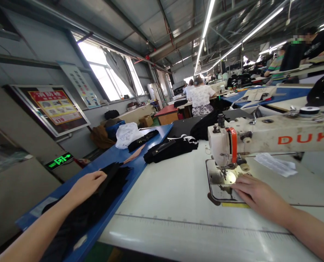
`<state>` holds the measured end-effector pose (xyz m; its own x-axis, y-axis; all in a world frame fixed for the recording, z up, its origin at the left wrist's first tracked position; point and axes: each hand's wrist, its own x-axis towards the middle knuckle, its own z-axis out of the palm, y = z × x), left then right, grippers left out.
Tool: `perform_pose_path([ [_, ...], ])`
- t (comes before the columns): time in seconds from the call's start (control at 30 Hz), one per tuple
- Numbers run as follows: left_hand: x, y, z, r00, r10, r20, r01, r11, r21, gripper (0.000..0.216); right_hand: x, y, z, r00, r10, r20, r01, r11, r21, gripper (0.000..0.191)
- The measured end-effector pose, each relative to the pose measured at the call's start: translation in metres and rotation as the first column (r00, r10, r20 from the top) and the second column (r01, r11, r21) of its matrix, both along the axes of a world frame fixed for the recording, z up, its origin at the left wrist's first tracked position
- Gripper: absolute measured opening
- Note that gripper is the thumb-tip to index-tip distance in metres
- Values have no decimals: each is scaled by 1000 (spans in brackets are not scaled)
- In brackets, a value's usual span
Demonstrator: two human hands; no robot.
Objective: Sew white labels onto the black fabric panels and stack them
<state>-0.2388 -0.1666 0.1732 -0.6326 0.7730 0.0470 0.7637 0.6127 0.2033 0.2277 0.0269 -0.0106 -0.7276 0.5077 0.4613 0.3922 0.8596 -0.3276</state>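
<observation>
My left hand [90,182] is over a stack of black fabric pieces [111,187] on the blue side table, its fingers curled closed on the stack's upper edge. Beside the needle of a white sewing machine [219,145], my right hand [253,191] rests low on the machine bed. Its fingers are pressed together at the lit needle plate [229,177], and whatever they may pinch is hidden. Between the hands lies the pale sewing table [172,189], with a ruler strip printed along its front.
Another black fabric bundle [172,148] with white strips lies at the table's far left. A white plastic bag [127,134] sits on the blue table [134,174]. White paper slips [276,164] lie behind the machine head. A person [201,94] sits further off.
</observation>
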Motion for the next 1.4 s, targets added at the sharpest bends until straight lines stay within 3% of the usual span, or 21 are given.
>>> perform_pose_path([
  [0.1, -8, 0, -8, 986, -8, 166, 5, 1000, 20, 43, 0, -1, 2, 1000, 8, 10, -8, 1000, 3, 31],
  [0.23, -15, -8, -13, 897, -12, 441, -52, 990, 132, 46, 0, 0, 0, 1000, 7, 3, -7, 1000, 10, 30],
  [0.37, -19, -14, -16, 876, -41, 480, -19, 992, 121, 50, 0, 1, -3, 1000, 8, -13, -8, 1000, 13, 29],
  [0.47, -14, -15, -11, 947, -35, 319, -19, 987, 163, 43, 0, 2, -4, 1000, 13, -18, -13, 1000, 18, 29],
  [0.53, -4, -14, -2, 995, 87, 56, -98, 966, 239, 38, 0, 2, -4, 1000, 18, -7, -18, 1000, 12, 29],
  [0.6, 14, -12, 10, 934, 269, -237, -165, 910, 382, 40, 1, 2, -3, 1000, 15, 13, -14, 1000, -3, 29],
  [0.67, 39, -7, 19, 853, 320, -412, -104, 878, 467, 40, 1, 1, -2, 1000, 7, 28, -6, 1000, -16, 30],
  [0.73, 70, 2, 17, 883, 109, -456, 69, 932, 357, 36, 0, 1, -1, 999, 4, 34, -3, 1000, -18, 31],
  [0.8, 105, 13, 1, 918, -248, -309, 292, 951, 105, 29, -1, 0, 0, 999, 2, 33, -1, 1000, -10, 31],
  [0.87, 141, 27, -27, 864, -501, -41, 499, 865, -61, 25, -3, 0, 0, 1000, -3, 30, 3, 1000, 7, 31],
  [0.9, 158, 35, -43, 822, -564, 81, 570, 818, -81, 24, -4, 0, 1, 1000, -9, 25, 8, 1000, 17, 31],
  [0.97, 187, 53, -76, 726, -592, 351, 653, 753, -80, 21, -5, -1, 3, 1000, -23, 12, 22, 999, 34, 31],
  [1.03, 209, 74, -102, 625, -527, 576, 671, 739, -53, 15, -6, -1, 5, 999, -40, 7, 40, 998, 42, 29],
  [1.17, 232, 110, -126, 459, -407, 790, 655, 755, 8, 11, -7, 0, 9, 996, -81, 40, 79, 996, 47, 24],
  [1.23, 235, 116, -128, 393, -404, 826, 658, 751, 54, 18, -7, 0, 10, 995, -89, 42, 87, 995, 50, 23],
  [1.3, 235, 114, -129, 368, -484, 794, 646, 747, 156, 28, -8, -1, 10, 995, -89, 34, 87, 995, 55, 22],
  [1.4, 230, 105, -136, 488, -699, 523, 663, 687, 299, 37, -9, -1, 10, 992, -122, -31, 124, 989, 78, 23],
])
